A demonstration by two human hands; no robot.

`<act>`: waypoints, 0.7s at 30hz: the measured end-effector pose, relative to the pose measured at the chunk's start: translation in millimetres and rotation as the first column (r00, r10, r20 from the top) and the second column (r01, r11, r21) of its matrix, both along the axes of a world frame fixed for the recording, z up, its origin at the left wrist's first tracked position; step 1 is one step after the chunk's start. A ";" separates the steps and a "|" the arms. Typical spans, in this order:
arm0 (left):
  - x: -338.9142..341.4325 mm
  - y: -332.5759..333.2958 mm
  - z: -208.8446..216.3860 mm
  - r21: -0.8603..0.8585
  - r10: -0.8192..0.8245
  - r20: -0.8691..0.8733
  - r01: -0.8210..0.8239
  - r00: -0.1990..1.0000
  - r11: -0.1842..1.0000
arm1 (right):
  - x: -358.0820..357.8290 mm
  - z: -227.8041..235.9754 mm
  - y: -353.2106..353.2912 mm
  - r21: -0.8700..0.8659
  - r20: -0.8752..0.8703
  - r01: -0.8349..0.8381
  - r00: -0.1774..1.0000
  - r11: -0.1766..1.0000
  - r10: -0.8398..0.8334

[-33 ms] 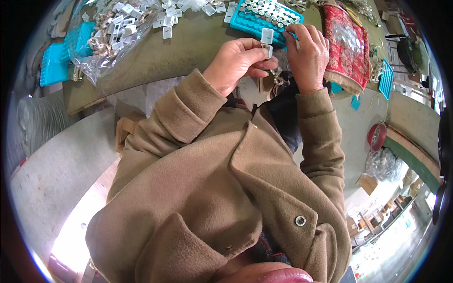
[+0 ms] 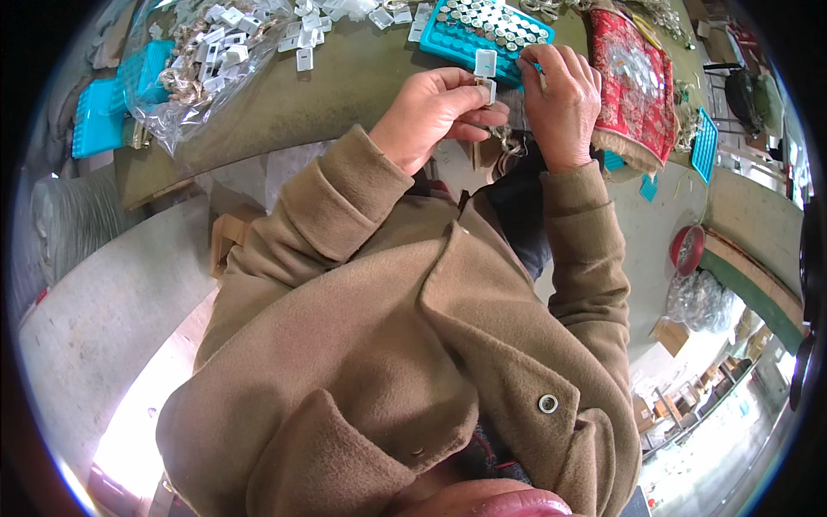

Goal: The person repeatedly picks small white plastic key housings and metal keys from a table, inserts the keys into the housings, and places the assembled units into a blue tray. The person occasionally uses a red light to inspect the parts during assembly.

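Observation:
Between the thumb and fingers of my left hand (image 2: 444,112) is a small white plastic box (image 2: 486,64), its lid swung open and pointing away from me. A cord or strand dangles below those fingers. My right hand (image 2: 562,99) is to the right of the box, at the near right corner of a turquoise tray (image 2: 448,45). Its thumb and index finger are pinched together; whatever lies between them is too small to make out. Small round silvery pieces (image 2: 504,26) stand in rows in the tray, and its nearer rows show bare slots.
Loose white boxes (image 2: 308,36) are scattered across the olive tabletop (image 2: 345,95). A clear plastic bag (image 2: 185,108) with more boxes and tan cords sits left, beside stacked turquoise trays (image 2: 99,116). On the right lies a red patterned cloth (image 2: 633,116) with small clear pieces on it.

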State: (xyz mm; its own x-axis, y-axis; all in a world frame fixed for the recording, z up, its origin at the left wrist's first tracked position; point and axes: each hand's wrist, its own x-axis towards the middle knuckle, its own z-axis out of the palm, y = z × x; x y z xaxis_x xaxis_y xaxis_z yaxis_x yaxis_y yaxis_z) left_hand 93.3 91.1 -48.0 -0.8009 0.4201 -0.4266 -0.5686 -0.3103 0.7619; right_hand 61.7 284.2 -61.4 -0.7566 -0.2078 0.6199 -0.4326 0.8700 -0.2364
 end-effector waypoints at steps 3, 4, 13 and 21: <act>-7.4 -0.9 3.2 -0.010 -0.023 -0.012 0.023 1.000 1.000 | -4.9 5.0 5.5 -0.217 0.163 0.002 0.986 0.976 0.034; -10.1 0.0 3.7 -0.014 -0.016 -0.028 0.015 0.999 1.000 | -7.7 7.1 8.1 -0.275 0.196 0.057 0.981 0.960 -0.002; -18.8 0.1 4.4 0.041 0.059 -0.058 -0.057 0.997 0.998 | -11.2 8.2 10.8 -0.160 0.220 -0.014 0.974 0.987 0.050; -18.0 -2.3 8.1 -0.019 0.034 -0.074 -0.036 0.997 0.999 | -16.8 24.6 9.8 -0.004 0.298 -0.095 0.950 0.995 0.092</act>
